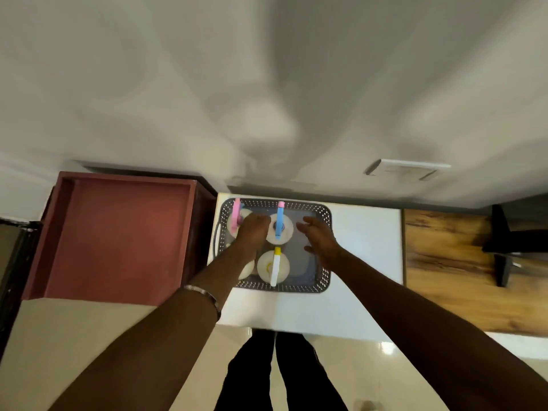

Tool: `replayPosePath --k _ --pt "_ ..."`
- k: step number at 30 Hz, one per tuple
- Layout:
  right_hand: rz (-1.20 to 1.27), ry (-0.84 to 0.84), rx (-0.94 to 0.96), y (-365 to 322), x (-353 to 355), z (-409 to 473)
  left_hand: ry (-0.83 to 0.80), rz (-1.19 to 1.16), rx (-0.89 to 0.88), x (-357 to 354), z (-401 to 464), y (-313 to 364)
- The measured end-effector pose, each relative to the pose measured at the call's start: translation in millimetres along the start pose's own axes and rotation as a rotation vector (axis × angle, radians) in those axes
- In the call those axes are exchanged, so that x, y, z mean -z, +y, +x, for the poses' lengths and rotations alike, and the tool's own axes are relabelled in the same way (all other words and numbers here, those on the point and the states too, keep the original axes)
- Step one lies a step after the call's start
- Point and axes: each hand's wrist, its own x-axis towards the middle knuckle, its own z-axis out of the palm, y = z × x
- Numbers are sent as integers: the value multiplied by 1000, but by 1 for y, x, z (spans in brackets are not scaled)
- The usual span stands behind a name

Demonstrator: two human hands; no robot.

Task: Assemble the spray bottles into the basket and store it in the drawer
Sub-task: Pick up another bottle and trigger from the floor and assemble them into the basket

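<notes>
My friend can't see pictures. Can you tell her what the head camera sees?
Looking down, a person's two hands reach into a grey basket on a white table. It holds bottles with pink, blue and yellow sprayers. The left hand is at the pink one; the right hand is open. An open red drawer waits left.

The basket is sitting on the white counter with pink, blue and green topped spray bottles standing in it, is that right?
Not quite: the third sprayer top is yellow, not green. The head view shows the basket on the white counter holding a pink-topped bottle, a blue-topped bottle and a yellow-topped bottle, all standing upright.
</notes>
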Motion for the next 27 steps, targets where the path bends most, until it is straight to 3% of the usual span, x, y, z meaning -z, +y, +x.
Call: replayPosePath --k 7,13,18,21,27 --pt "-7 94 114 22 27 -60 164 135 -241 -1 -50 -4" --pt "18 215 177 85 44 -123 245 139 -542 -3 -105 -54" --pt "70 277 142 164 53 -185 382 303 -921 -7 -163 -118" --pt "138 317 109 221 62 -225 338 348 -1019 -20 -194 -153" --pt "218 397 55 343 86 -299 155 457 -1012 -58 -243 -236"
